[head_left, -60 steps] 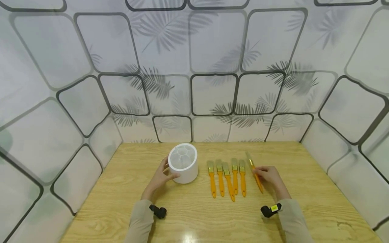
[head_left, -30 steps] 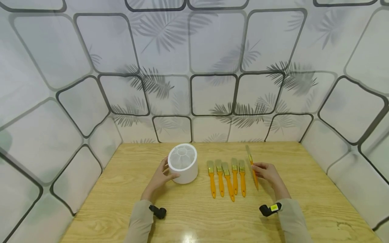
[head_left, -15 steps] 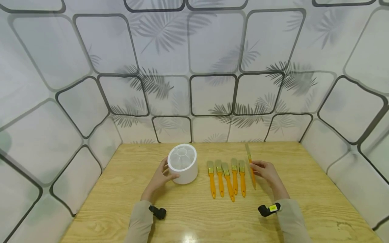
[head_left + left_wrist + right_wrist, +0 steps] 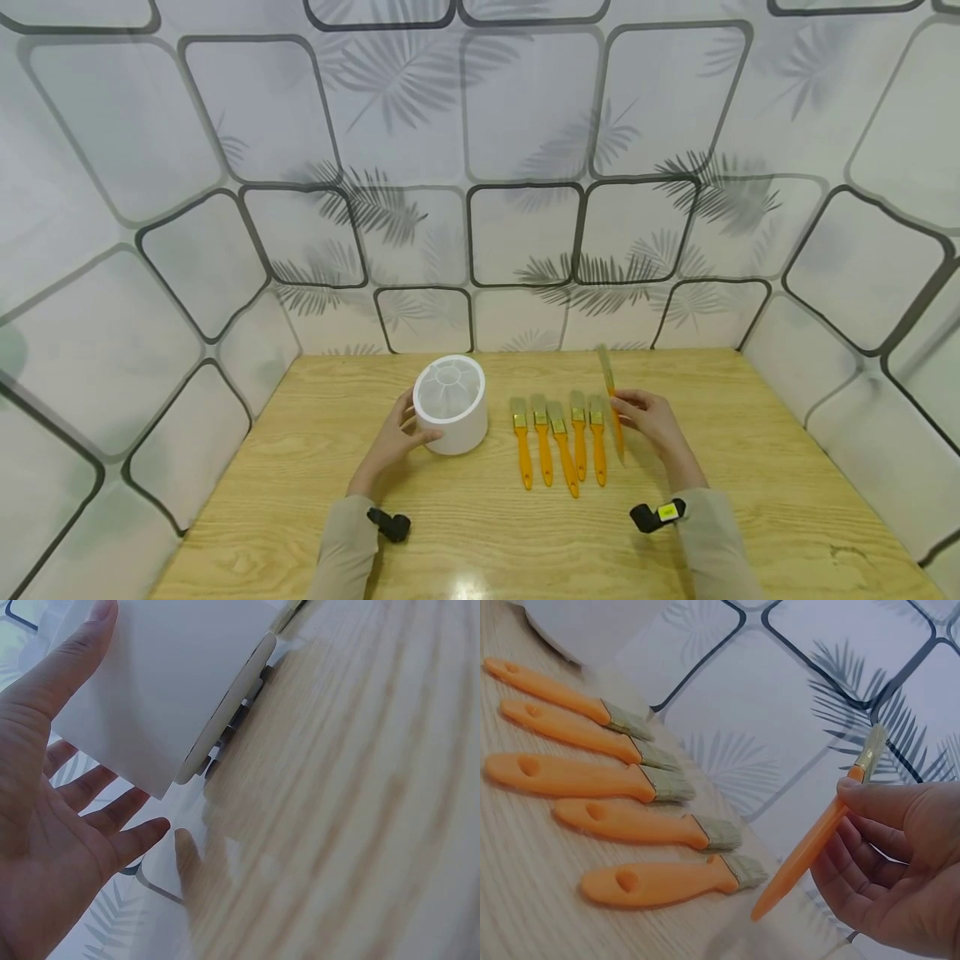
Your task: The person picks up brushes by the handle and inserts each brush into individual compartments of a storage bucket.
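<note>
A white round organizer (image 4: 461, 430) with divided compartments stands on the table at centre left, its top tilted toward the head camera. My left hand (image 4: 392, 443) grips its left side, thumb on the near wall and fingers round the back. In the left wrist view the thumb lies along the organizer's wall (image 4: 172, 682). My right hand (image 4: 654, 423) pinches a paintbrush (image 4: 802, 851) by its orange handle, bristles pointing up and away, lifted off the table. Left of that hand, several like paintbrushes (image 4: 561, 442) lie in a row, bristles toward the back wall.
The pale wooden table (image 4: 465, 533) meets patterned wall coverings (image 4: 525, 233) at the back and both sides. The brush row lies between the organizer and my right hand. Black wrist cameras (image 4: 390, 525) sit on both sleeves.
My right hand has moved left and slightly away with the paintbrush, which rises off the table toward the row. The left hand and the organizer stay put.
</note>
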### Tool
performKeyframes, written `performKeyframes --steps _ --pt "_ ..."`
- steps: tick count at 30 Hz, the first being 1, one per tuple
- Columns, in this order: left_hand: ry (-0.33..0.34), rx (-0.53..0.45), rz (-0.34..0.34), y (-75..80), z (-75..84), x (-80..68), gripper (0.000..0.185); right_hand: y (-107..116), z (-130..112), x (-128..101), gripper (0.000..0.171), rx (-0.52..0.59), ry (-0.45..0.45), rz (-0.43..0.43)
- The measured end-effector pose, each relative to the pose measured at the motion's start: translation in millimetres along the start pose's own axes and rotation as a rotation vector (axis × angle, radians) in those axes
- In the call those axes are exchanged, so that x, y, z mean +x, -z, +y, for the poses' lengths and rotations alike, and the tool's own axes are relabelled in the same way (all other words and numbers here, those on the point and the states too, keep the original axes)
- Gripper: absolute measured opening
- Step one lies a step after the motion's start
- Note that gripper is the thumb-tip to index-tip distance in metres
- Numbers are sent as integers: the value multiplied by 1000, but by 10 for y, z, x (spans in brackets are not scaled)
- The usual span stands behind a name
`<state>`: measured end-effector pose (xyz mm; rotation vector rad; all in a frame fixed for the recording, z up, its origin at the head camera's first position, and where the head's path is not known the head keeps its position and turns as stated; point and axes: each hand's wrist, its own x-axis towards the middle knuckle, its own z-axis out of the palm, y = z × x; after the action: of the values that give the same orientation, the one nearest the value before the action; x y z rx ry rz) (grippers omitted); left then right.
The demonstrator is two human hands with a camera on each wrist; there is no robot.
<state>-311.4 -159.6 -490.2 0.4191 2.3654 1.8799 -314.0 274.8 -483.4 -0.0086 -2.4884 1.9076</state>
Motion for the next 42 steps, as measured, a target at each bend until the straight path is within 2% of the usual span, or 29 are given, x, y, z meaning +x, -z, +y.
performKeyframes --steps 15,23,27,36,42 --pt "-10 -9 -7 2 -21 2 92 -123 -153 -5 50 45 57 16" --pt "-33 -8 28 9 -288 98 91 -163 -208 -7 47 56 77 29" --pt "-58 4 37 13 -307 95 90 -189 -240 5 48 54 75 26" --pt "-53 30 35 43 -305 84 90 -250 -280 35 49 48 83 15" --pt "-107 71 47 41 -349 86 90 -300 -338 15 45 51 97 15"
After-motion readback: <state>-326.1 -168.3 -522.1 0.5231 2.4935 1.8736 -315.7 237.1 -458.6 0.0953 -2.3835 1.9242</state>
